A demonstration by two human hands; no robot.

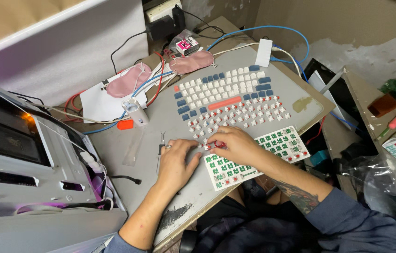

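1. Right at the middle of the view, the right hand [235, 145] lies curled over the top edge of a keyboard circuit board [273, 150], its fingertips pinched together on a small red-and-white key switch [219, 143].
2. Just to its nine o'clock, the left hand [177, 161] rests palm down on the grey mat [160, 117], a ring on one finger, its fingers loosely spread and reaching toward the same spot; it grips nothing that can be seen.
3. The two hands sit close together, fingertips nearly meeting at the board's upper left corner.
4. At twelve o'clock from the hands, loose key switches [240, 115] lie in rows on the mat.
5. Beyond them, farther toward twelve o'clock, white and blue keycaps [221, 86] are laid out in keyboard order with an orange space bar [224, 103] along their lower edge.
6. At ten o'clock from the left hand lie a thin metal puller tool [161, 140] and a small white device [135, 111].
7. Two pink eye masks [130, 80] lie at eleven o'clock, among blue and red cables [254, 30].
8. At nine o'clock stands an open white computer case [34, 159].
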